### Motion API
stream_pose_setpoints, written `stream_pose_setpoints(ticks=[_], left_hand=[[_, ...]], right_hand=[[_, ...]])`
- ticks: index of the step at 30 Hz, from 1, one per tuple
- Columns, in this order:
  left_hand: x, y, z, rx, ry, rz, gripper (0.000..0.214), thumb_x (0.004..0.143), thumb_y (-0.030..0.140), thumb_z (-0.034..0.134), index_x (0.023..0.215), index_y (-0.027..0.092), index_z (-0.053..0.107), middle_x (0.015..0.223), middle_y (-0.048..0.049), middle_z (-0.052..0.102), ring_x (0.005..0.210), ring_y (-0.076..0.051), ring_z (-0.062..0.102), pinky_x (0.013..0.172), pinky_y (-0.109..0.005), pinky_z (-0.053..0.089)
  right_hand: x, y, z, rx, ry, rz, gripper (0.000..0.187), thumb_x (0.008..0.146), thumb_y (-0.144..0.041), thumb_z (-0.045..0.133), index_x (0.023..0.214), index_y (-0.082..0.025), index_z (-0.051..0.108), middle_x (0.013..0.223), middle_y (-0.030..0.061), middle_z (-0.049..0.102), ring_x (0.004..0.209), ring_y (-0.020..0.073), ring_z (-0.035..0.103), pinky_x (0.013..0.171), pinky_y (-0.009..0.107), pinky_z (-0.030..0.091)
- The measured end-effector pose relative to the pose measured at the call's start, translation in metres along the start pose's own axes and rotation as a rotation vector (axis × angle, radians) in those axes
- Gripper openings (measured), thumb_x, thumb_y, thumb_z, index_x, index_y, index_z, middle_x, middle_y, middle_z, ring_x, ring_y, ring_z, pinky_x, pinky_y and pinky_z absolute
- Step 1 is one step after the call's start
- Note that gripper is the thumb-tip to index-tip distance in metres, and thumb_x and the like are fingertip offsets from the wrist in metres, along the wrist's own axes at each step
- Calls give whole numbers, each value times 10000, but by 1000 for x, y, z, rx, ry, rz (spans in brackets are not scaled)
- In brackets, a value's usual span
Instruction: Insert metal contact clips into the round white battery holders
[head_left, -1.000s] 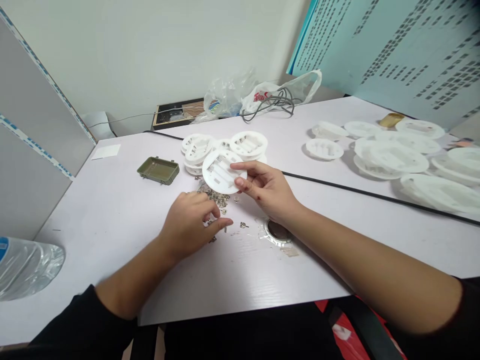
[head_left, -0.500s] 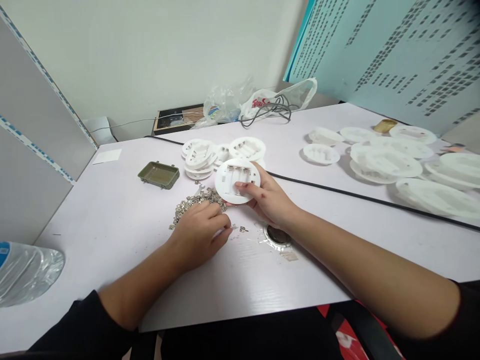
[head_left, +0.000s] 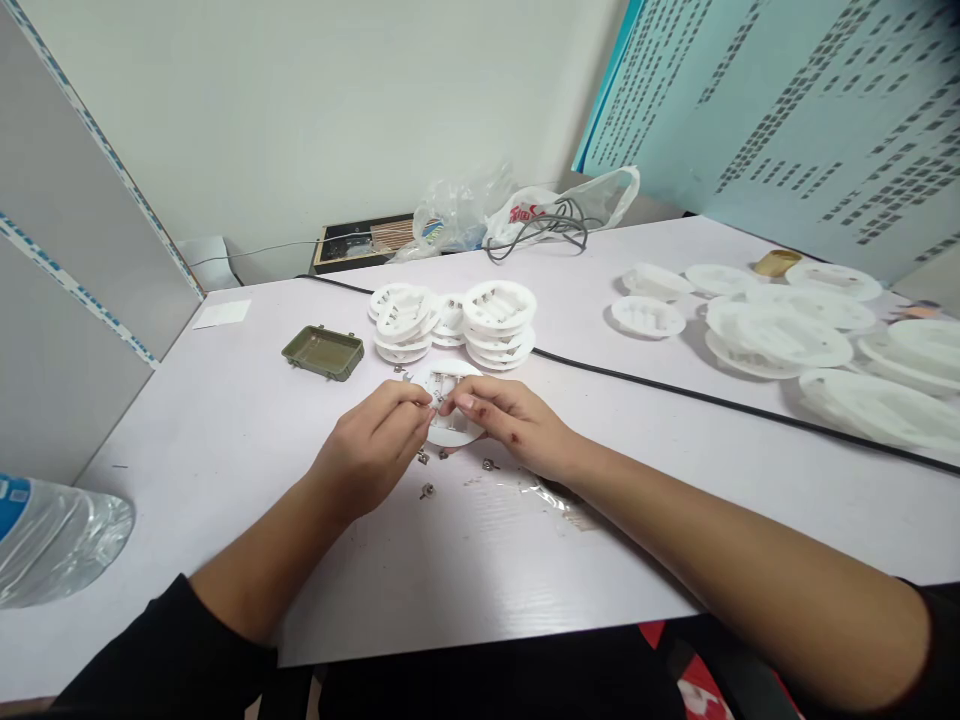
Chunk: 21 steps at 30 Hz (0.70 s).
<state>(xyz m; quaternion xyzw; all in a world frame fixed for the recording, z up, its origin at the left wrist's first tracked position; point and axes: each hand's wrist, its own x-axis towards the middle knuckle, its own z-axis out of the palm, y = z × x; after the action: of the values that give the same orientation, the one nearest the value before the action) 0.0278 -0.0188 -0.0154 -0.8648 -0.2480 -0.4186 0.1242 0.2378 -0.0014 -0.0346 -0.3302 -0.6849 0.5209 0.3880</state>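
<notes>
The right hand (head_left: 521, 425) hides the white disc (head_left: 454, 437) — partly.

Smooth white plastic disc (head_left: 454, 421), shiny metal pieces (head_left: 427, 491)

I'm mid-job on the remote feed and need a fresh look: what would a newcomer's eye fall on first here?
Probably the white disc at the middle, held by the right hand, with the left hand's fingertips at its left part. Next would come the stacked white discs just behind it and the spread of more discs at the right. The olive-green tray stands out left of the stacks.
</notes>
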Motion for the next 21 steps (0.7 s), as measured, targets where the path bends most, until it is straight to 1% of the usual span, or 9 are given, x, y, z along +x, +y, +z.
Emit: stream_pose_setpoints(ticks=[2, 4, 7, 10, 12, 14, 17, 19, 21], left_hand=[[0, 1, 1, 5, -16, 43, 165, 938, 27, 580, 885, 183, 592, 912, -60, 692, 799, -157, 674, 694, -261, 592], [-1, 1, 2, -5, -34, 62, 157, 941, 34, 575, 910, 184, 605, 924, -64, 698, 798, -168, 671, 699, -281, 589], [-1, 2, 3, -29, -69, 66, 166, 954, 41, 549, 947, 188, 626, 946, -67, 712, 801, -179, 669, 702, -305, 576], [0, 3, 2, 26, -75, 120, 144, 948, 49, 581, 952, 181, 639, 949, -71, 729, 814, -188, 670, 696, -316, 550], [2, 4, 2, 79, -55, 141, 122, 938, 71, 624, 935, 191, 639, 939, -54, 740, 815, -192, 660, 697, -327, 531], [3, 5, 3, 90, -17, 98, 98, 929, 115, 661, 909, 208, 636, 915, -39, 738, 817, -200, 642, 712, -342, 519], [2, 6, 6, 85, 44, -64, 55, 930, 174, 672, 896, 211, 648, 913, -55, 711, 844, -218, 619, 755, -371, 507], [0, 7, 8, 113, 52, -163, 28, 940, 216, 669, 914, 206, 674, 964, -77, 694, 882, -234, 602, 789, -396, 500], [-2, 8, 9, 121, 36, -222, 61, 942, 260, 680, 924, 204, 700, 1034, -99, 674, 945, -257, 583, 832, -426, 497]], right_hand=[[0, -1, 1, -18, 1, -13, 430, 946, -605, 585, 831, -195, 643, 801, 34, 646, 759, 178, 608, 708, 325, 529], [1, -2, 2, 16, -1, -9, 466, 913, -650, 618, 797, -199, 619, 744, 16, 625, 702, 167, 591, 667, 313, 527], [1, -4, 4, 98, 8, 19, 505, 884, -693, 633, 776, -201, 603, 733, 10, 624, 681, 160, 595, 674, 321, 550], [0, -4, 4, 140, 21, 43, 502, 879, -688, 641, 768, -198, 622, 751, 11, 628, 690, 160, 595, 685, 341, 564], [0, -4, 3, 151, 9, 45, 471, 891, -655, 645, 776, -198, 628, 757, 9, 633, 688, 162, 596, 672, 345, 561], [0, -3, 3, 105, 12, 8, 444, 919, -619, 624, 777, -198, 618, 745, 6, 629, 682, 158, 584, 660, 327, 531], [0, -2, 1, -76, 54, -98, 441, 966, -585, 568, 759, -196, 598, 690, -9, 578, 657, 141, 520, 634, 286, 444], [1, -1, 1, -164, 62, -151, 443, 991, -573, 534, 772, -196, 607, 683, -11, 564, 651, 138, 493, 619, 276, 401], [1, 0, 1, -196, 61, -192, 442, 1008, -568, 510, 798, -197, 629, 698, -6, 579, 667, 143, 500, 625, 275, 391]])
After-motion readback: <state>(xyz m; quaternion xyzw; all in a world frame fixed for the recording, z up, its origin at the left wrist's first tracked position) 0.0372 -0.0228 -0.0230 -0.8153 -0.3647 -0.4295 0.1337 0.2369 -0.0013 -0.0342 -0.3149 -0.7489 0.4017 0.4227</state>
